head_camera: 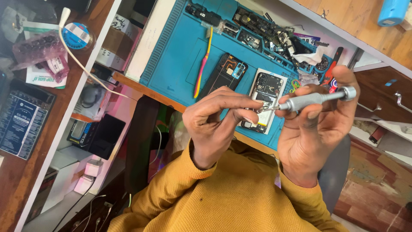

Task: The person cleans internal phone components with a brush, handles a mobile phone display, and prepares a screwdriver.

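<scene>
My right hand [317, 124] grips a silver precision screwdriver [315, 99], held almost level with its tip pointing left. My left hand [219, 124] is pinched at that tip [262, 108], thumb and fingers closed around something too small to make out. Both hands are raised above the near edge of a blue repair mat [180, 47]. Directly behind the hands, an opened phone with a white frame [268, 86] lies on the mat with its insides showing. To its left lies a second opened phone, dark [227, 71].
A pink and yellow toothbrush [204, 60] lies on the mat left of the phones. Trays at the mat's far edge hold several small phone parts [266, 28]. A white cable [81, 64], a solder spool [76, 35] and boxes fill the shelves at left. Drawers [386, 90] stand at right.
</scene>
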